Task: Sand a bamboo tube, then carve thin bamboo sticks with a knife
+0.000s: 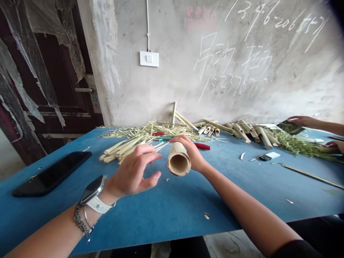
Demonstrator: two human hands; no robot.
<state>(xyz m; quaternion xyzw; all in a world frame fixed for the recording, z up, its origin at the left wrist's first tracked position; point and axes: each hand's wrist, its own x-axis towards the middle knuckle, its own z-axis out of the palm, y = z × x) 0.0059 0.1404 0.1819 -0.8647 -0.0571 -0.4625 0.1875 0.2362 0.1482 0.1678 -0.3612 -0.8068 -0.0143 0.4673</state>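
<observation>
My right hand (pixel 189 150) is wrapped over the back and side of a bamboo tube (pixel 179 161), whose hollow round end faces me. To the left of the tube, my left hand (pixel 139 168) is held above the table with its fingers apart and nothing in them. A watch (pixel 94 188) and a chain bracelet (pixel 82 220) are on the left wrist. Just beyond my left hand lies a bundle of pale bamboo strips (pixel 123 147). A red handle (pixel 202 146) shows beyond my right hand; what it belongs to is hidden.
A black phone (pixel 53 173) lies at left on the blue table (pixel 150 218). Shavings (pixel 129 130) and cut bamboo pieces (pixel 242 130) line the wall side. At right, another person's hand (pixel 301 121) holds a dark flat item near green shreds (pixel 292 143) and a thin stick (pixel 311 174).
</observation>
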